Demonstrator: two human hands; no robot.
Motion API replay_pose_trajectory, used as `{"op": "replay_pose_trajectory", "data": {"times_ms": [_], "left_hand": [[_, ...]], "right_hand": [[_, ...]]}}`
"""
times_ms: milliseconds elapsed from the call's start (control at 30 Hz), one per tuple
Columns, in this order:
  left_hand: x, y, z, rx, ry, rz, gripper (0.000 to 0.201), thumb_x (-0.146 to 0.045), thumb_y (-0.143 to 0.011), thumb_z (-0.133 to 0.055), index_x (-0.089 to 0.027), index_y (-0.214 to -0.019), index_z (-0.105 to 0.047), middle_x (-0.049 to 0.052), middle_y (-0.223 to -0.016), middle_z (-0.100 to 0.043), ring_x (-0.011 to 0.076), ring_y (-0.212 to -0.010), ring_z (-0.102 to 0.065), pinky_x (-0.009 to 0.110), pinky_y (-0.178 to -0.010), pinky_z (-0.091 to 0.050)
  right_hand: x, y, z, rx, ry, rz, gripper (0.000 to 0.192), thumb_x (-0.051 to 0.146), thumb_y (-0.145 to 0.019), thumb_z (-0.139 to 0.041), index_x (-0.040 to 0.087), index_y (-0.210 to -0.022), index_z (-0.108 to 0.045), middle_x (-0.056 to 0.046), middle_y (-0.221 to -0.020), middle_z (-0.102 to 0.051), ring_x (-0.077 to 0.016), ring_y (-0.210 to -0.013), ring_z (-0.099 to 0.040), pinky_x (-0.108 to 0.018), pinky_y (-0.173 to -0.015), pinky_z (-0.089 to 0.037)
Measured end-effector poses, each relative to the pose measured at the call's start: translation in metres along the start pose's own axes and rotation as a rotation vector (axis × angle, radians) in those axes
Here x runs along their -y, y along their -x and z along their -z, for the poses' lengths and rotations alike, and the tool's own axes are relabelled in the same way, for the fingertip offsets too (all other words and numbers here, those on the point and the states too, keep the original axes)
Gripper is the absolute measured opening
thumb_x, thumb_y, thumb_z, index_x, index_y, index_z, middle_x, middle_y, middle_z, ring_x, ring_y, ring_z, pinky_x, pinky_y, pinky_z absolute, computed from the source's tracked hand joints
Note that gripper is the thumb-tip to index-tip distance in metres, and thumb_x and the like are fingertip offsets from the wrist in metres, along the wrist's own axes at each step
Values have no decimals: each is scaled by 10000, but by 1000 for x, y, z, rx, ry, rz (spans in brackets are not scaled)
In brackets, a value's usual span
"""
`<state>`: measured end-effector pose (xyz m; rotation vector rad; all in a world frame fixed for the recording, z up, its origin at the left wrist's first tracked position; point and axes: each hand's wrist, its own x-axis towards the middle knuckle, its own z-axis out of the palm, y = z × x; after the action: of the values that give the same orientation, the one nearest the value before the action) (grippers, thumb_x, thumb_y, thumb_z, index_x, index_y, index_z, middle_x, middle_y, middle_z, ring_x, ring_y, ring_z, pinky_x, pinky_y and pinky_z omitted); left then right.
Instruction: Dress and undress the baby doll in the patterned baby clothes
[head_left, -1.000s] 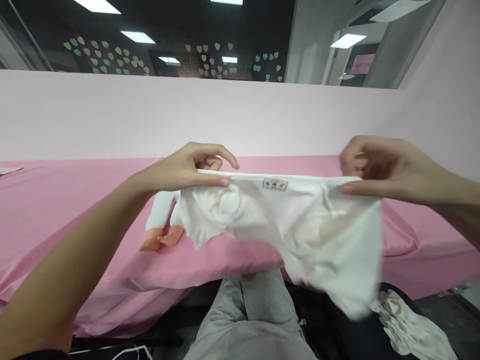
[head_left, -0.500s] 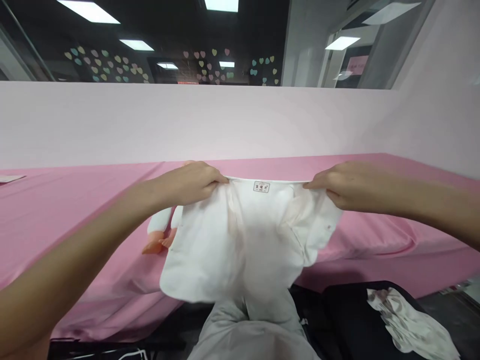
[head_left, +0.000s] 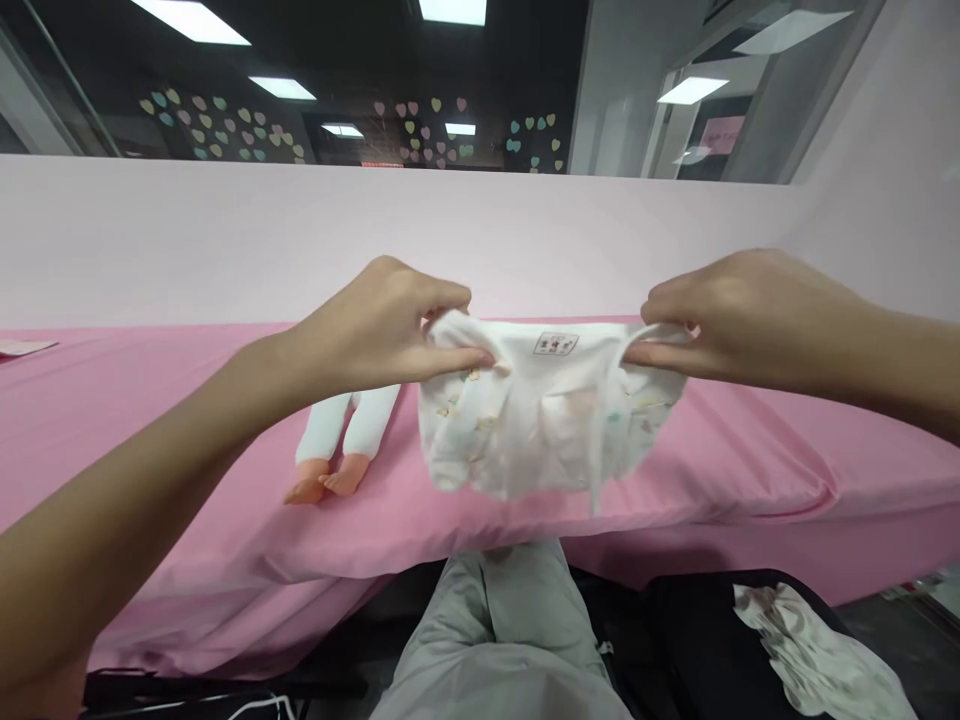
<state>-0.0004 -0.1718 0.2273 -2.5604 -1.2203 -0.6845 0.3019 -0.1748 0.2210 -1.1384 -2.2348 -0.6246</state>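
Observation:
A small white baby shirt hangs between my two hands above the pink-covered surface. Its neck label faces up at the middle of the top edge, and a faint coloured print shows at both sides. My left hand pinches the cloth at the left between thumb and fingers. At the other side my right hand grips the edge the same way. Behind my left hand lies a baby doll; only its white-clothed legs and bare feet show, the rest being hidden by my hand and arm.
Pink cloth covers the surface up to the white wall. A crumpled white cloth lies on a black seat at the lower right. Pale card rests at the far left.
The shirt has been raised and gathered up; it hangs shorter and its printed side shows. My hands have moved up, and more of the doll's legs are visible.

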Motion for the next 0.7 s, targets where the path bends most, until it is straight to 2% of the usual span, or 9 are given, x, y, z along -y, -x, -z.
{"op": "replay_pose_trajectory", "data": {"times_ms": [33, 100, 200, 300, 400, 500, 533, 567, 700], "left_hand": [[-4, -2, -1, -16, 5, -43, 463, -605, -653, -571, -145, -618, -534, -45, -520, -382, 88, -531, -447, 231, -591, -329], [-7, -7, -9, -34, 52, 22, 421, -555, -662, -604, -150, -642, -491, -47, -538, -376, 91, -533, -442, 219, -556, -318], [-4, -14, -42, -20, 308, 221, 302, -420, -683, -625, -167, -759, -478, -38, -615, -445, 115, -591, -482, 218, -539, -346], [-7, -13, -89, -89, 675, 437, 298, -318, -684, -621, -191, -897, -454, -33, -691, -503, 122, -628, -508, 220, -538, -386], [-29, 3, -131, -161, 1150, 643, 329, -326, -690, -616, -208, -950, -452, -22, -734, -528, 127, -648, -536, 225, -551, -428], [-64, 39, -152, -161, 1633, 658, 316, -447, -773, -526, -245, -1013, -496, 10, -858, -593, 161, -761, -591, 284, -678, -491], [-76, 55, -155, -220, 1713, 671, 317, -475, -783, -509, -260, -1015, -522, 15, -866, -603, 174, -796, -598, 301, -716, -496], [-87, 73, -158, -258, 1771, 680, 342, -504, -790, -490, -278, -1042, -541, 26, -906, -615, 191, -860, -600, 322, -774, -493], [-107, 157, -171, -135, 1792, 662, 523, -596, -623, -627, -289, -1047, -628, 96, -946, -648, 304, -1010, -576, 428, -878, -462]], "right_hand": [[11, -7, 5, 83, -2, 58, 554, 584, -785, -494, 165, -443, -376, 16, -551, -518, -132, -705, -582, -308, -641, -394], [25, -17, 5, 140, -32, 82, 550, 524, -728, -593, 167, -421, -308, 20, -486, -436, -135, -651, -549, -311, -626, -378], [29, -21, -22, 88, -185, -112, 380, 322, -717, -597, 178, -472, -345, 37, -475, -383, -122, -585, -489, -283, -579, -354], [39, -7, -73, -105, -395, -394, 175, 232, -704, -541, 193, -597, -409, 39, -543, -419, -123, -583, -460, -258, -537, -339], [79, 20, -118, -319, -627, -551, 109, 270, -760, -500, 207, -720, -420, 26, -646, -455, -124, -611, -461, -252, -546, -380], [133, 52, -137, -310, -732, -519, 177, 333, -784, -541, 227, -892, -449, -12, -816, -490, -149, -718, -501, -284, -643, -439], [148, 64, -138, -334, -722, -517, 254, 328, -758, -581, 235, -950, -443, -28, -866, -484, -163, -752, -506, -298, -663, -448], [161, 77, -137, -342, -721, -526, 290, 305, -747, -597, 245, -982, -438, -41, -899, -478, -173, -778, -510, -304, -670, -454], [188, 126, -133, -261, -858, -482, 237, 224, -751, -548, 284, -965, -467, -35, -853, -481, -176, -719, -515, -284, -581, -450]]}}
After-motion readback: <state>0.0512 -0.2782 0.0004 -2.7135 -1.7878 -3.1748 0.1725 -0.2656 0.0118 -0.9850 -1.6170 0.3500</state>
